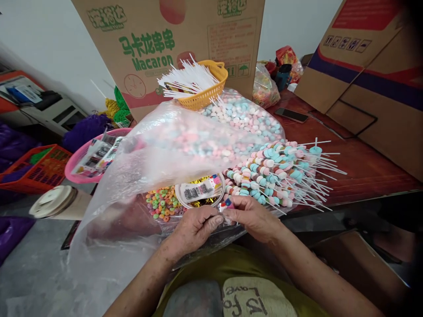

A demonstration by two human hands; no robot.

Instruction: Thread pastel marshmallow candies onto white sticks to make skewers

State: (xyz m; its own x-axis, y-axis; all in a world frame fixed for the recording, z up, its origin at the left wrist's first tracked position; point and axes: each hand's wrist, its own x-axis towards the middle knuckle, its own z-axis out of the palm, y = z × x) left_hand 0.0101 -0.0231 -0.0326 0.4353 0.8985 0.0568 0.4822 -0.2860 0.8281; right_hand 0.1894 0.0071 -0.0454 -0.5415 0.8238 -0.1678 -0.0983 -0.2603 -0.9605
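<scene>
My left hand (pixel 193 229) and my right hand (pixel 256 218) meet at the table's front edge, fingers closed on a small printed plastic packet (pixel 227 204) between them. Most of that packet is hidden by the fingers. Just beyond it stands a round tub (pixel 177 197) holding gold tinsel and a similar flat packet (pixel 198 191). Colourful ring-shaped pieces (pixel 164 201) lie in a pile to the tub's left. Close to my right hand is a heap of pastel candy skewers (pixel 264 176), their white sticks pointing right.
A clear plastic sheet (pixel 165 141) partly covers many loose pastel candies (pixel 251 116). Behind them, a yellow basket (pixel 201 99) holds white sticks. Large cartons (pixel 198 39) stand at the back and right. A phone (pixel 291 115) lies on the table; a pink basket (pixel 81 178) is left.
</scene>
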